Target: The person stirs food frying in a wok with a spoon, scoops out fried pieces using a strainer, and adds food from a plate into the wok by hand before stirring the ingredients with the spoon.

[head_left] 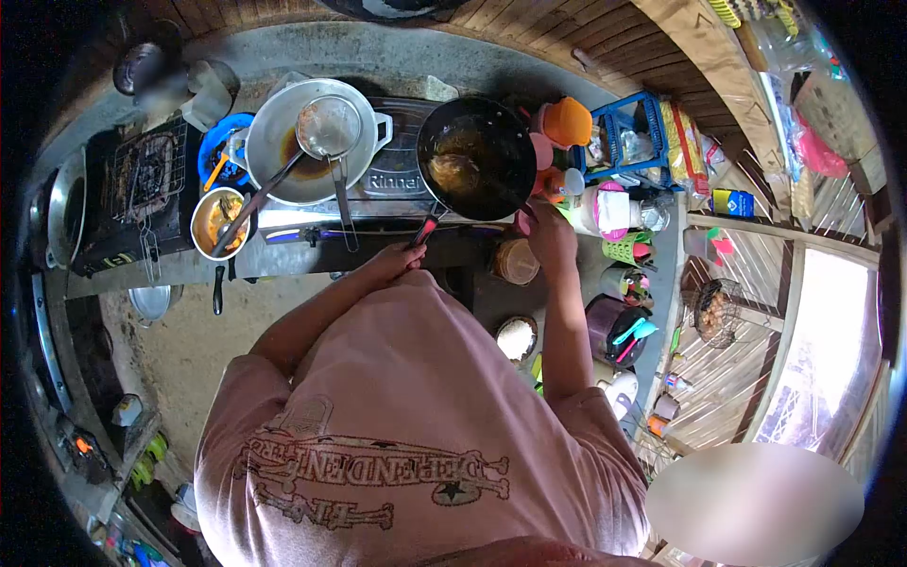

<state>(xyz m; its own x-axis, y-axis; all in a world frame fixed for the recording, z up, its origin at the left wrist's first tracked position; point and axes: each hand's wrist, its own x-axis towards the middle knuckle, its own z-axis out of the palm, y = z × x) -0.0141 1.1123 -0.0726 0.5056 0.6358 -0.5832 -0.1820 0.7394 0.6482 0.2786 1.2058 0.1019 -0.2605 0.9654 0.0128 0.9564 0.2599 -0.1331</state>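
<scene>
Left hand (402, 263): its fingers were clenched on a red-black handle (430, 228) near the pan's edge.
Right hand (552, 231): it was beside the rim; its grip I cannot tell.
Pan (501, 146): brown food (454, 173) was inside, not yet taken out.
Pot (354, 173): brown liquid inside, strainer (329, 126) above.
Bowl (195, 228): it already contained orange food.

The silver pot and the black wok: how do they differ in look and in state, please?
The silver pot is pale metal, while the black wok is dark inside. A strainer rests across the pot; none lies over the wok. The pot shows brown liquid, whereas the wok also holds a lumpy brown piece of food. Both are round and open.
</scene>
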